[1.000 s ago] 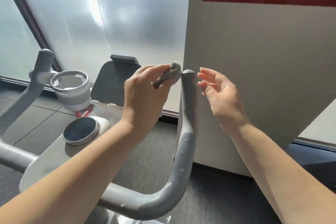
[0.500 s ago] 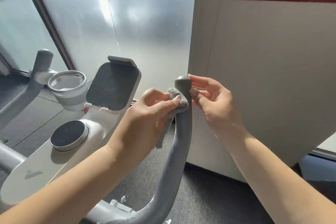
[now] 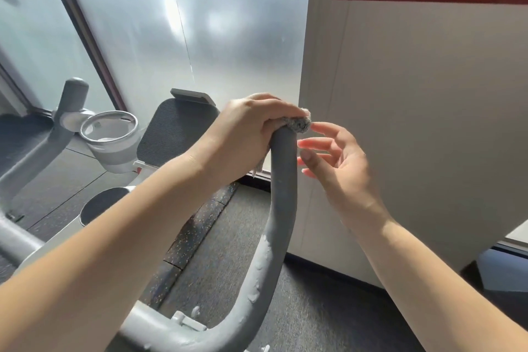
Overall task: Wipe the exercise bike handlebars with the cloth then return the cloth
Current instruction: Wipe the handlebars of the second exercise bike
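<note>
The grey right handlebar (image 3: 281, 203) of the exercise bike curves up through the middle of the view. My left hand (image 3: 243, 134) grips a small grey cloth (image 3: 300, 123) and presses it over the top end of that bar. My right hand (image 3: 340, 163) hovers just right of the bar with its fingers spread and relaxed, holding nothing. The left handlebar (image 3: 57, 134) rises at the far left. Most of the cloth is hidden under my left fingers.
A round cup holder (image 3: 110, 137) and a black ribbed tablet rest (image 3: 174, 131) sit on the bike's white console (image 3: 43, 251). A beige wall panel (image 3: 428, 123) stands close on the right, frosted glass (image 3: 214, 23) behind. Dark rubber floor (image 3: 314, 308) lies below.
My left hand has moved the cloth up from the side of the bar onto its top end. My right hand has let go of the bar tip and drawn back, fingers spread.
</note>
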`<state>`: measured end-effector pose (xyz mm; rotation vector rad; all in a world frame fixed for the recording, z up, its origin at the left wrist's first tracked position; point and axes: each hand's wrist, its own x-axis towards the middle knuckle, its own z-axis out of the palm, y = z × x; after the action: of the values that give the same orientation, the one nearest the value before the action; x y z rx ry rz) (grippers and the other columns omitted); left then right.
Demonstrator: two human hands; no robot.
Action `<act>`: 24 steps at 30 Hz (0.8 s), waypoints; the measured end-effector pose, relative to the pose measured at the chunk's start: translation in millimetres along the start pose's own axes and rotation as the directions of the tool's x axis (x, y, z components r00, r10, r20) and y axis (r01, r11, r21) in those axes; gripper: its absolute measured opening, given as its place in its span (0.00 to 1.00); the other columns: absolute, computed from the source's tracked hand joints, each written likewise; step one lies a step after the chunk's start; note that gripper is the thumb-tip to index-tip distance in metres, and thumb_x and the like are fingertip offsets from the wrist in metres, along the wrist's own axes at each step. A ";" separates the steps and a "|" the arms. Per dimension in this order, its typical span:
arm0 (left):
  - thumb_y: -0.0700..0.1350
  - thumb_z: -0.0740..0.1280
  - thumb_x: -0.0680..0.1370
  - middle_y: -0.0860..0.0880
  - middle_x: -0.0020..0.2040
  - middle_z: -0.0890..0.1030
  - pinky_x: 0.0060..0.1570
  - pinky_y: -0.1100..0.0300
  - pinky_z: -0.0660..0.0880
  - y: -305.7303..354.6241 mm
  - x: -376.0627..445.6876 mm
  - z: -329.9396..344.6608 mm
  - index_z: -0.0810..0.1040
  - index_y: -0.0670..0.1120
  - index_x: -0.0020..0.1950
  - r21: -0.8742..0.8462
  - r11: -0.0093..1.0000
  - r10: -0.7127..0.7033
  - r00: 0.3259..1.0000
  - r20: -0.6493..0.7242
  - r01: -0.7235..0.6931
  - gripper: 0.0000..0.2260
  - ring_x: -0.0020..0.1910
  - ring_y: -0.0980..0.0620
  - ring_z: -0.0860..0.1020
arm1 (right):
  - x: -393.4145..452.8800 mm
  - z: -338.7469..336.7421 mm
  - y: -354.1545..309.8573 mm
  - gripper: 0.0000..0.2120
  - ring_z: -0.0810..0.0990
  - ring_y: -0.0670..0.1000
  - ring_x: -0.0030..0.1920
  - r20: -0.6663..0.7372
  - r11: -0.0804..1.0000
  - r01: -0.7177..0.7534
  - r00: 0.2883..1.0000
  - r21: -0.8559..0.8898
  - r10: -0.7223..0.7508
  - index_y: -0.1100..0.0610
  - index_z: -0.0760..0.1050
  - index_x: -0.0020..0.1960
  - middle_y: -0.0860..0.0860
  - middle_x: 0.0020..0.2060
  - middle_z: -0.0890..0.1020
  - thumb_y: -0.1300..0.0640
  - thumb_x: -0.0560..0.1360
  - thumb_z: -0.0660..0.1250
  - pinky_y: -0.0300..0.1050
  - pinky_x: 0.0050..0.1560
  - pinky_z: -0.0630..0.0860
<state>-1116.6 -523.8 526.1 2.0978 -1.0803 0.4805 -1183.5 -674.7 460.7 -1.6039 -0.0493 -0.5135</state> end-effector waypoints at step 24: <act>0.40 0.74 0.69 0.53 0.53 0.77 0.52 0.77 0.67 23.9 -65.9 8.4 0.82 0.50 0.53 -0.115 0.972 -0.228 0.930 -0.289 0.203 0.14 0.52 0.70 0.73 | -4.8 4.6 -11.7 0.16 0.83 0.45 0.48 0.037 0.998 -0.065 0.997 -0.004 0.065 0.49 0.76 0.63 0.48 0.51 0.84 0.57 0.76 0.68 0.39 0.47 0.79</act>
<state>-1174.3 -503.4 490.9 1.9625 -0.6740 0.6114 -1190.4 -667.7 469.9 -1.6122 -0.0243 -0.4330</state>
